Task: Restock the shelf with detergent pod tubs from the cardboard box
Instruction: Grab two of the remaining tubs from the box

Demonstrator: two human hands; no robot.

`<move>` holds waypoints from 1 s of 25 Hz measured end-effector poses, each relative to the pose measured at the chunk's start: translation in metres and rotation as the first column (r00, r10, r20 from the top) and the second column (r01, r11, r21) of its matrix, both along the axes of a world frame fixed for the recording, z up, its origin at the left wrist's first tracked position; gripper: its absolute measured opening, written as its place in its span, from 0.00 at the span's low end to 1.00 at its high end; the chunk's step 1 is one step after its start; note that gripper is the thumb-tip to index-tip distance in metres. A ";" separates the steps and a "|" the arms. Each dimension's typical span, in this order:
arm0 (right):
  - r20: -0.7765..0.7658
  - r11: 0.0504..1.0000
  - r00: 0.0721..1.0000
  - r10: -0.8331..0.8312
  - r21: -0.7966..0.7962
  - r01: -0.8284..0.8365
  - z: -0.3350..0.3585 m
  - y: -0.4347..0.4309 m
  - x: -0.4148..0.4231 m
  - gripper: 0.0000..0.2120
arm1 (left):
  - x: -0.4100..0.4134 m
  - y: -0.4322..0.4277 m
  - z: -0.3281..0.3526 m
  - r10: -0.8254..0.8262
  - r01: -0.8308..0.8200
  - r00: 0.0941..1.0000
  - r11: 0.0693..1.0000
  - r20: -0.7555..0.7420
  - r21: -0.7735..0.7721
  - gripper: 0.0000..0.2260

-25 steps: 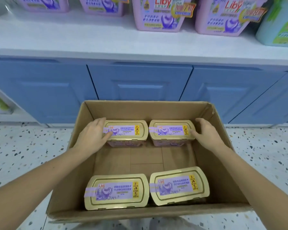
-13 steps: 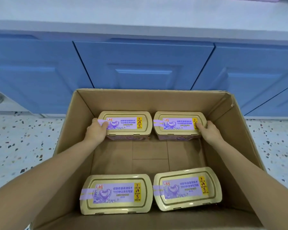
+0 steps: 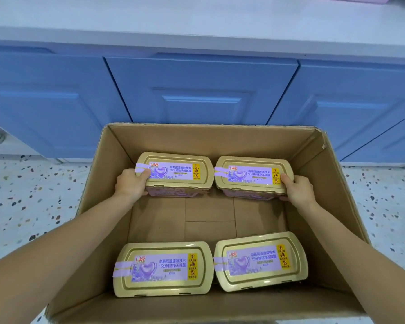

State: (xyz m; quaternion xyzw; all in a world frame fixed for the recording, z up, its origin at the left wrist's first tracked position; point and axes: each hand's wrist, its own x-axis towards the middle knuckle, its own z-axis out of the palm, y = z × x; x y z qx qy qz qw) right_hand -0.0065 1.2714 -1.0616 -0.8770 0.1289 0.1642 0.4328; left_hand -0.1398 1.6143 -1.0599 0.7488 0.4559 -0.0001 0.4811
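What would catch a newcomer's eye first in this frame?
The left hand grips the far-left tub and the right hand the far-right tub, inside an open cardboard box. The near-left tub and near-right tub lie untouched at its near end; blue cabinet doors stand behind.

Bright, even overhead light; soft glare on the gold tub lids (image 3: 164, 268). Wide-angle bending curves the shelf edge (image 3: 197, 46); top corners slightly blurred, faint shadows inside the cardboard box (image 3: 220, 139).
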 end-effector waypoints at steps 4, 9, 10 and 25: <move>0.070 0.998 0.997 0.020 -0.053 -0.017 0.022 -0.010 -0.015 0.14 | -0.014 -0.001 0.029 -0.110 0.107 0.994 0.988 0.025 0.110 0.13; 0.177 0.997 0.984 -0.001 -0.077 0.015 0.071 -0.019 -0.029 0.17 | -0.036 -0.002 0.075 -0.087 0.073 0.985 0.993 0.150 0.096 0.12; 0.190 0.998 0.982 -0.002 -0.067 0.015 0.086 -0.018 -0.031 0.19 | -0.038 -0.001 0.088 -0.067 0.054 0.982 0.996 0.179 0.075 0.11; 0.505 0.993 0.863 -0.013 0.108 -0.048 0.314 0.017 0.046 0.22 | 0.001 0.063 0.311 -0.073 -0.022 0.873 0.982 0.482 0.189 0.12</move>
